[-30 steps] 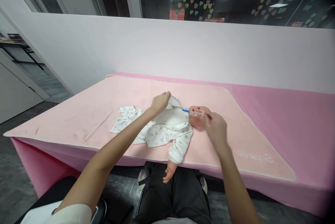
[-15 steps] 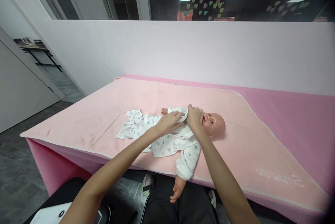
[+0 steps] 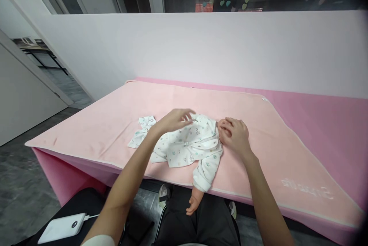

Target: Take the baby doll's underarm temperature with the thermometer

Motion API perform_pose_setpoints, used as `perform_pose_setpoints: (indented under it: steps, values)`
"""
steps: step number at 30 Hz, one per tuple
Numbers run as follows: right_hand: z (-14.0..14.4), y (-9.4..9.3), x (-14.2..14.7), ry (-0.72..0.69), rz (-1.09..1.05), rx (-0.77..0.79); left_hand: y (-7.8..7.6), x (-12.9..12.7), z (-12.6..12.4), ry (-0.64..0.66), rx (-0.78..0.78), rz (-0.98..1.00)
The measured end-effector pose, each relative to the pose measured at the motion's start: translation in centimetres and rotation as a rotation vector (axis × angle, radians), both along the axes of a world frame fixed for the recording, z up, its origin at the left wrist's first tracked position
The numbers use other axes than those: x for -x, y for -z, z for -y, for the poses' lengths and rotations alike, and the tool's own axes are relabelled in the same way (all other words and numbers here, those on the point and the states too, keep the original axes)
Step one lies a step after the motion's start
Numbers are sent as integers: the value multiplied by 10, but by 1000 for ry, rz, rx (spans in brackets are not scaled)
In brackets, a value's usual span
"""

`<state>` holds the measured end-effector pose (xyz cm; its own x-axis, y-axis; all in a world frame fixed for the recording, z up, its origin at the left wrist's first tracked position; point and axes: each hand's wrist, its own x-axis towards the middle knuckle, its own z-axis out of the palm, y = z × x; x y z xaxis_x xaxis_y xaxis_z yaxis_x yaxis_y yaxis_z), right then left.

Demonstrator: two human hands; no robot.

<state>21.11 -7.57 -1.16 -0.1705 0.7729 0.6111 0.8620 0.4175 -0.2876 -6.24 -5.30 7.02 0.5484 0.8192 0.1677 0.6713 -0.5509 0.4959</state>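
A baby doll in a white patterned sleepsuit lies on its back on the pale pink blanket, head to the right. One doll arm hangs over the near edge. My left hand hovers over the doll's chest with fingers spread and holds nothing. My right hand rests over the doll's head and hides most of the face. The fingers are curled, and I cannot see anything in them.
The blanket lies on a darker pink table against a white wall. A white power bank with a cable sits on a dark surface at lower left. My dark-trousered lap is below the table edge.
The blue-tipped thermometer in my right hand a second ago is no longer visible. The sleepsuit front now lies flat over the chest. My right hand moved onto the doll's head, my left hand lifted.
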Motion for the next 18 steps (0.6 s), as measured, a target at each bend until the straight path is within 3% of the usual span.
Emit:
perform_pose_setpoints:
  steps: [3,6,8,13,18]
  values:
    - [-16,2,-22,44,-274,43,35,-27,-41,-323,-209,74]
    - [-32,9,-41,40,-521,152,74,-47,-68,-417,-115,-88]
    - [-39,17,-50,28,-677,225,91,-50,-75,-429,-71,-109]
    - [-47,40,-61,-83,-1105,354,102,-37,-74,-496,-6,-77]
    - [-48,53,-63,-75,-1379,393,105,-32,-74,-570,0,-17]
